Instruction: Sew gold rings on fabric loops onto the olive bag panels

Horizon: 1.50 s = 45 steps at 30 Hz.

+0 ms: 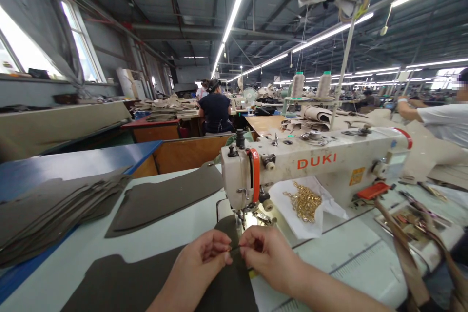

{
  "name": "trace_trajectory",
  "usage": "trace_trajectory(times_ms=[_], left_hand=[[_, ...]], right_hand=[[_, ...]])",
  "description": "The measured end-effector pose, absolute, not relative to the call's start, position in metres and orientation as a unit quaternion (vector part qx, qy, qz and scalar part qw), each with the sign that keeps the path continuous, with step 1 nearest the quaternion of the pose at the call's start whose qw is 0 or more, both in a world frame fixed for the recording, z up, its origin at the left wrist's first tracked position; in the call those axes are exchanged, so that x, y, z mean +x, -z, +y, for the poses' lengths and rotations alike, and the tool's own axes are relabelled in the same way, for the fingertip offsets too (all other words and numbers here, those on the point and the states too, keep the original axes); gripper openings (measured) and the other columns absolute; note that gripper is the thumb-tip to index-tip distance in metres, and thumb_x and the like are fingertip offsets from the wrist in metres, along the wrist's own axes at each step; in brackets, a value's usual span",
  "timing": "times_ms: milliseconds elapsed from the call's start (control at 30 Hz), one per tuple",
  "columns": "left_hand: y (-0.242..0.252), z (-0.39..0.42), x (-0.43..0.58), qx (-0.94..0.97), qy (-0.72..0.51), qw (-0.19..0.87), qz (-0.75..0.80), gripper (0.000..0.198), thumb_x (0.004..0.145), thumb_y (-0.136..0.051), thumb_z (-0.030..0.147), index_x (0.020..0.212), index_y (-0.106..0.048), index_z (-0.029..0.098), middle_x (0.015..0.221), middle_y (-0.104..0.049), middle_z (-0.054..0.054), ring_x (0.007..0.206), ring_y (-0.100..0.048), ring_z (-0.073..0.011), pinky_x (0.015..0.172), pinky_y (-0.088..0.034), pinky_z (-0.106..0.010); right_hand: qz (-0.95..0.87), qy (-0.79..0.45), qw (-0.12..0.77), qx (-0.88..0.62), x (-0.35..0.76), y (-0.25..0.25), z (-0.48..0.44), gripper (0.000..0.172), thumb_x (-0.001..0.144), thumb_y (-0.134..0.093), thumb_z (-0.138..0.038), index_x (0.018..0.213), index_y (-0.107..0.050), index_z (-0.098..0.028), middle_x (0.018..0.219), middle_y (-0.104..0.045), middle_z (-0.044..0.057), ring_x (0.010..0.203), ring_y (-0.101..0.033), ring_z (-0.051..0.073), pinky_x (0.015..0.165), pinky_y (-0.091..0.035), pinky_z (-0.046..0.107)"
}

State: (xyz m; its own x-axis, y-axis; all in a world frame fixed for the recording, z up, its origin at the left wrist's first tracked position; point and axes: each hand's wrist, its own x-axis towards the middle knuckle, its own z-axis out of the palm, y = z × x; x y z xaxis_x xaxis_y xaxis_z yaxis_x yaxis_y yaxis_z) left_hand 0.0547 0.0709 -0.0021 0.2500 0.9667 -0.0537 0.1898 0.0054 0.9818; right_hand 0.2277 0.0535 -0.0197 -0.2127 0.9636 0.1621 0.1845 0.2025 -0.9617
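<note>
A white sewing machine [314,161] marked DUKI stands on the pale table, its lit needle area just beyond my hands. Below it a dark grey-brown fabric piece [124,280] lies flat and reaches under the presser foot. Over this fabric my left hand [201,263] is closed, thumb and fingertips pinched on something too small to make out. Close to its right, my right hand [268,256] is pinched too; what it holds is hidden between the fingers. The fingertips of both hands nearly meet in front of the needle.
Another dark piece [168,197] lies behind my left hand, and stacked dark pieces [62,204] are at the left. Gold chain-like metal parts [305,202] rest on white paper [329,212]. A tray [411,219] and straps [402,248] are at the right. People sit further off.
</note>
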Motion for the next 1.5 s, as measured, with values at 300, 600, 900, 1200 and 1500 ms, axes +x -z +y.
trace_trajectory(times_ms=[300,600,900,1200,1500], left_hand=[[-0.016,0.063,0.056,0.807,-0.227,0.246,0.487,0.024,0.061,-0.045,0.009,0.075,-0.059,0.022,0.066,-0.059,0.004,0.063,-0.058,-0.0151,0.062,-0.042,-0.025],[0.01,0.083,0.037,0.846,-0.271,0.115,0.445,0.033,0.076,-0.045,0.015,0.106,-0.058,0.02,0.112,-0.065,-0.009,0.107,-0.06,-0.0246,0.096,-0.047,-0.043],[0.047,0.046,0.022,0.863,-0.275,-0.017,0.423,0.05,0.086,-0.043,0.019,0.135,-0.034,0.022,0.124,-0.061,-0.011,0.112,-0.06,-0.0225,0.095,-0.051,-0.04],[0.019,0.053,0.041,0.871,-0.309,-0.022,0.382,0.018,0.082,-0.051,0.02,0.095,-0.063,0.021,0.098,-0.071,-0.006,0.09,-0.068,-0.0207,0.082,-0.057,-0.033],[0.014,0.062,0.065,0.889,-0.285,-0.073,0.35,0.023,0.083,-0.041,0.009,0.07,-0.058,0.017,0.068,-0.063,-0.005,0.07,-0.061,-0.0213,0.065,-0.054,-0.035]], right_hand=[[-0.649,-0.434,0.416,-0.466,0.223,0.022,0.054,0.016,0.057,-0.051,-0.002,0.062,-0.058,-0.016,0.052,-0.048,-0.008,0.049,-0.039,0.007,0.046,-0.026,0.018],[-0.587,-0.501,0.391,-0.502,0.225,0.02,0.064,0.015,0.06,-0.053,-0.002,0.062,-0.058,-0.016,0.048,-0.047,-0.009,0.044,-0.039,0.006,0.043,-0.028,0.017],[-0.554,-0.571,0.282,-0.536,0.221,0.002,0.08,0.017,0.064,-0.052,-0.003,0.054,-0.056,-0.016,0.044,-0.055,-0.008,0.034,-0.047,0.005,0.038,-0.036,0.014],[-0.581,-0.562,0.204,-0.552,0.218,-0.007,0.087,0.023,0.067,-0.051,-0.004,0.048,-0.051,-0.016,0.036,-0.053,-0.006,0.029,-0.05,0.006,0.034,-0.041,0.012],[-0.66,-0.48,0.161,-0.555,0.216,-0.007,0.095,0.019,0.069,-0.053,-0.006,0.052,-0.056,-0.015,0.037,-0.054,-0.005,0.033,-0.054,0.009,0.038,-0.046,0.014]])
